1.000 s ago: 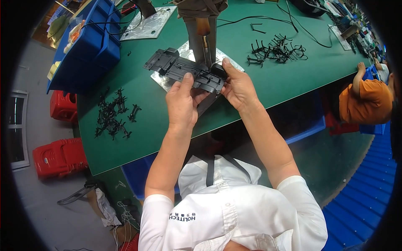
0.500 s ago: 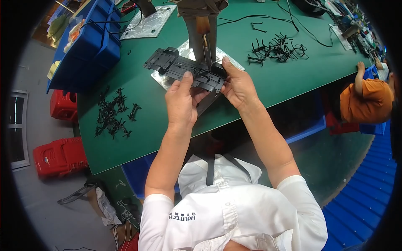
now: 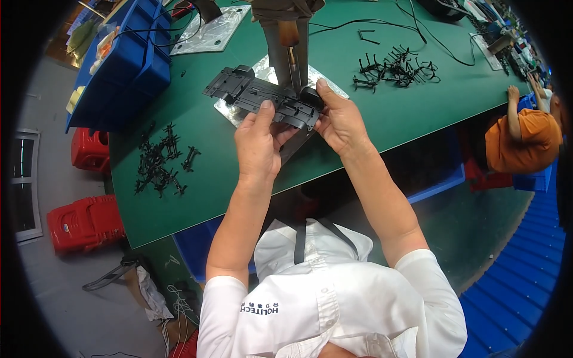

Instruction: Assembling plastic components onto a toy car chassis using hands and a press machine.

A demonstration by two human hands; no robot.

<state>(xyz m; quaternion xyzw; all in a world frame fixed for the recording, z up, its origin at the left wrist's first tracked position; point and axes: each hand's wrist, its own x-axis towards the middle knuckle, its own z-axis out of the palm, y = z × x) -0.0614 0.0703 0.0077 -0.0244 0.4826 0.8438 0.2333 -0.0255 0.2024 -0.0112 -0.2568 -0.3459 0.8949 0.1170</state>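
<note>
Both my hands hold a black plastic chassis-like plate (image 3: 250, 91) tilted over a silver metal base (image 3: 225, 113). My left hand (image 3: 258, 146) grips its near edge, thumb on top. At the right end, my right hand (image 3: 343, 122) pinches the plate, its thumb by a raised round-edged part. A vertical tool with a brown collar (image 3: 289, 34) and a thin metal tip (image 3: 293, 65) comes down from a post to the plate's right part. Whether the tip touches the plate I cannot tell. My fingers under the plate are partly hidden.
Small black plastic parts lie in a left pile (image 3: 158, 161) and a right pile (image 3: 397, 68) on the green table (image 3: 197, 203). A blue bin (image 3: 128, 77) stands at left, red stools (image 3: 86, 224) beside the table. Cables cross the back. A person in orange (image 3: 522, 140) sits far right.
My hands and the black plate stay almost in place, with only a very slight shift. At the far right, the other people's arms have moved a little.
</note>
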